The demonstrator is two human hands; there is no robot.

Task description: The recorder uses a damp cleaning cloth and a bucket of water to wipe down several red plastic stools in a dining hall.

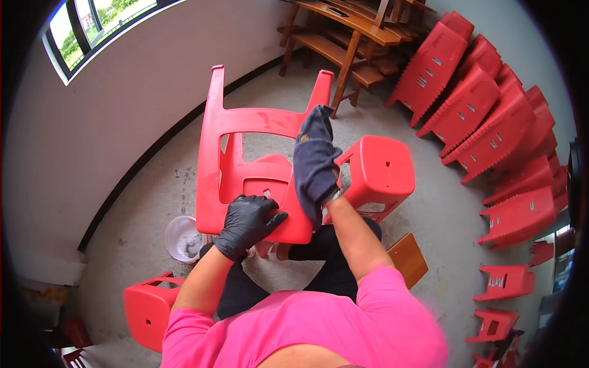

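A red plastic stool (pixel 209 170) lies tipped before me, its legs pointing away and its seat end near my knees. My left hand (pixel 248 225), in a black glove, grips the seat end, with the thumb lying over the near side panel. A dark blue cloth (pixel 313 138) covers my right hand (pixel 322 177) up to the wrist, so its fingers are hidden. Hand and cloth press along the stool's right side, by the base of a leg. Wet-looking patches show on the crosspiece between the legs.
Another red stool (pixel 386 168) stands upright at right; one more (pixel 147 317) is at lower left. A white bucket (pixel 172 237) holding greyish liquid sits by my left knee. Beyond are a brown board (pixel 408 260), stacked red stools (pixel 487 124) and wooden furniture (pixel 354 27).
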